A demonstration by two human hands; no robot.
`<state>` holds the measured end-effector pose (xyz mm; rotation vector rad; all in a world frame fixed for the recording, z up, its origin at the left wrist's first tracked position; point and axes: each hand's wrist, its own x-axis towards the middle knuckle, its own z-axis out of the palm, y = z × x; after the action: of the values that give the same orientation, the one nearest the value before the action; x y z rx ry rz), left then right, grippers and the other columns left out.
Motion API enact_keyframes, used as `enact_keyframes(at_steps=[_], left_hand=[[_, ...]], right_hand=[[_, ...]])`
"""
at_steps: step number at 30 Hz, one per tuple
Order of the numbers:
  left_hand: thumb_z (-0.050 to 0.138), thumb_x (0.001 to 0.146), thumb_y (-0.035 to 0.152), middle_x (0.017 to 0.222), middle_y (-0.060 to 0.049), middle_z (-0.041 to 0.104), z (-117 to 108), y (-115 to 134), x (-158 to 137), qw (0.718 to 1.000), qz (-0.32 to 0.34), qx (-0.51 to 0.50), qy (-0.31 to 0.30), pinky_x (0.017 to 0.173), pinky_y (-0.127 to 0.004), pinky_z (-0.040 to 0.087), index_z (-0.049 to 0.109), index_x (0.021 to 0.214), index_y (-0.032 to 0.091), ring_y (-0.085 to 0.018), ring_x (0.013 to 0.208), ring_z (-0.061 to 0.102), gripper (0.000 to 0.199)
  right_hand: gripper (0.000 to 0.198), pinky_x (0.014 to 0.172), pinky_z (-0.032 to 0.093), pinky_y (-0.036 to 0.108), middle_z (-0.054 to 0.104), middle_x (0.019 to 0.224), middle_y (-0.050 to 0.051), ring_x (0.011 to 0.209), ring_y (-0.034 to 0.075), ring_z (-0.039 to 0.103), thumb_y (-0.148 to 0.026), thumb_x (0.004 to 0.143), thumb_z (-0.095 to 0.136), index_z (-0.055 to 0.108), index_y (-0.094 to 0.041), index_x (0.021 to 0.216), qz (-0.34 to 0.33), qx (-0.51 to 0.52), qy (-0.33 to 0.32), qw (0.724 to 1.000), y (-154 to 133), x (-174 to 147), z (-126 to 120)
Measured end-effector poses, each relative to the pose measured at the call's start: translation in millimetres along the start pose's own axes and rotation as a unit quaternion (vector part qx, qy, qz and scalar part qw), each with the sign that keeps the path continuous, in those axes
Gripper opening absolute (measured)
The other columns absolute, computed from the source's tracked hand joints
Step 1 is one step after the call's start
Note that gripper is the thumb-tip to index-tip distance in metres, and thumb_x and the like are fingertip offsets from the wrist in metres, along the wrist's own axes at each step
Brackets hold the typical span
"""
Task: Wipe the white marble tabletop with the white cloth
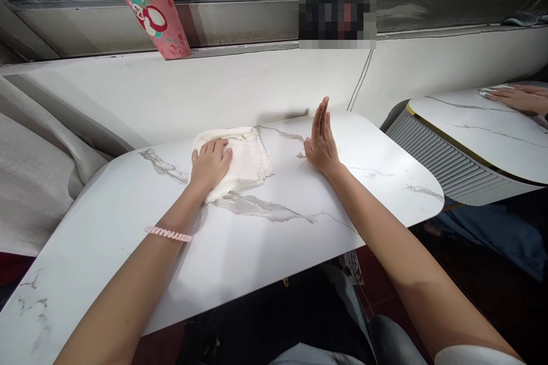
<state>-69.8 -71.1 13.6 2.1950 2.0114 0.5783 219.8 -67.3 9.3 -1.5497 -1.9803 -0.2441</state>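
A folded white cloth lies on a white marble-patterned table. My left hand rests flat on the cloth's left part, palm down with fingers spread. A pink coiled band circles my left wrist. To the right of the cloth, my right hand is raised on edge, its fingers stretched upward and holding nothing. Whether its lower edge touches the tabletop I cannot tell.
A pink patterned paper cup stands on the window ledge. A grey curtain hangs at the left. On the right, another person's hand lies on a second marble-patterned table with a gold edge and ribbed side.
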Motion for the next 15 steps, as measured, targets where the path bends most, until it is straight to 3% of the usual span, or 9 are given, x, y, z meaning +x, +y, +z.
enact_keyframes(at_steps=[6, 15], left_hand=[[0.025, 0.098, 0.038, 0.149, -0.01, 0.051, 0.5, -0.2, 0.7, 1.0, -0.001, 0.015, -0.004, 0.118, -0.06, 0.023, 0.051, 0.133, 0.026, -0.03, 0.141, 0.04, 0.046], [0.025, 0.098, 0.038, 0.149, -0.011, 0.051, -1.7, 1.9, 0.4, 1.0, -0.003, 0.014, -0.012, 0.119, -0.062, 0.022, 0.05, 0.134, 0.024, -0.03, 0.141, 0.04, 0.046]], right_hand=[[0.089, 0.12, 0.018, 0.07, 0.0, 0.17, 0.004, 0.156, 0.029, -0.004, -0.009, 0.088, 0.032, -0.02, -0.026, 0.159, -0.017, 0.03, -0.035, 0.999, -0.5, 0.2, -0.7], [0.086, 0.108, 0.047, 0.057, -0.006, 0.17, 0.004, 0.156, 0.029, 0.008, -0.007, 0.09, 0.026, -0.027, -0.024, 0.156, -0.024, 0.022, -0.023, 0.999, 0.1, -0.3, 0.7]])
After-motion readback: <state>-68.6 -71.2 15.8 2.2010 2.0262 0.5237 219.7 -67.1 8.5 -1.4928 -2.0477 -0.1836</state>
